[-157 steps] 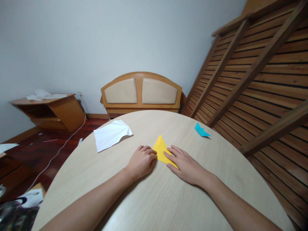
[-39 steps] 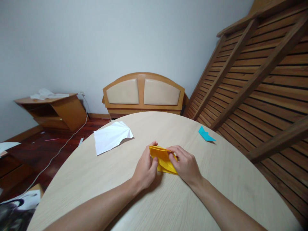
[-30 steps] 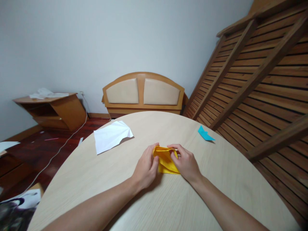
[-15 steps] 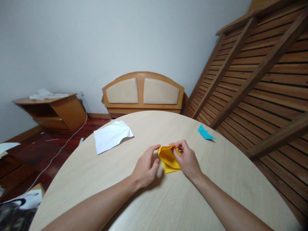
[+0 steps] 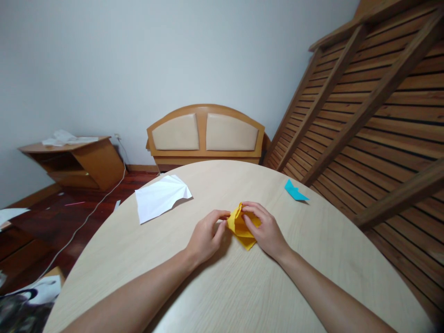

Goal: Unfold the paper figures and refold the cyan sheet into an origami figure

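Note:
A folded piece of yellow paper (image 5: pixel 244 231) is held between my hands, just above the round table (image 5: pixel 222 296); its upper part bulges open like a pocket and a corner points down towards me. My left hand (image 5: pixel 207 234) pinches its left edge between thumb and fingertips. On the other side, my right hand (image 5: pixel 266 229) grips the upper right part, thumb at the fold and fingers behind it. Some of the paper is hidden behind the right hand's fingers.
A creased white sheet of paper (image 5: pixel 161 198) lies at the table's left. A small blue paper boat (image 5: pixel 295 191) rests at the right. Beyond stand a headboard (image 5: pixel 204 108), a wooden cabinet (image 5: pixel 93 162) and leaning slatted wood (image 5: pixel 378 129).
The yellow paper has turned and its top now stands up in a peak. My left fingers have closed on its left edge. My right hand has shifted slightly along its top.

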`<state>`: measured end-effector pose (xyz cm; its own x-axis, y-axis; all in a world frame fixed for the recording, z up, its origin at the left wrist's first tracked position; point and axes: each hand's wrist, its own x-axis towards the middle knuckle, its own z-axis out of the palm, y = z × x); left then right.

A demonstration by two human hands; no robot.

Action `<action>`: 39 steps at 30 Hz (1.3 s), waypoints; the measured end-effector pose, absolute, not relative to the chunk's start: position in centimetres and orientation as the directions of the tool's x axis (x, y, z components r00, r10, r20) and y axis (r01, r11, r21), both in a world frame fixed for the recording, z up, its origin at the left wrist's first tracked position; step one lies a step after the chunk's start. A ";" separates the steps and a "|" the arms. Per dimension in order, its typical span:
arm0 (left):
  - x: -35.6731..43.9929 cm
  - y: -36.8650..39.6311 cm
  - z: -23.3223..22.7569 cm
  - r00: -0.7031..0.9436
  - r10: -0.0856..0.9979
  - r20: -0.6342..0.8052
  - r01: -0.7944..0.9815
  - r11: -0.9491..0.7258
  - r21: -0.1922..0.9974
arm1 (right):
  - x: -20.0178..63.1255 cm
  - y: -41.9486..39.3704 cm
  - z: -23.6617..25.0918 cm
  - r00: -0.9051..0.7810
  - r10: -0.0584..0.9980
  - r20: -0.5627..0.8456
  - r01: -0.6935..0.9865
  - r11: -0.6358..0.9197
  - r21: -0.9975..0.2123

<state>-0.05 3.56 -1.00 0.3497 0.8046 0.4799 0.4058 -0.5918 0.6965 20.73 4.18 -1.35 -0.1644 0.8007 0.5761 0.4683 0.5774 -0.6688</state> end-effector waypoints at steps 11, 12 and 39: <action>-0.3 4.1 -1.7 0.389 0.798 0.460 0.399 -0.597 0.696 | 22.4 3.7 0.4 -0.251 0.853 0.458 0.551 0.515 -0.657; -0.3 4.2 -1.7 0.384 0.806 0.451 0.397 -0.585 0.707 | 22.8 3.6 0.8 -0.281 0.866 0.414 0.537 0.499 -0.680; 0.4 3.3 -0.9 0.605 0.716 0.348 0.540 -0.690 0.482 | 28.6 3.4 2.9 -0.377 0.926 -0.019 0.467 0.172 -0.867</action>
<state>0.38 3.31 -0.88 0.6048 0.7165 0.3476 0.5404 -0.6899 0.4817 28.60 3.37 2.92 -0.3765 0.9262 -0.0194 0.4670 0.1717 -0.8674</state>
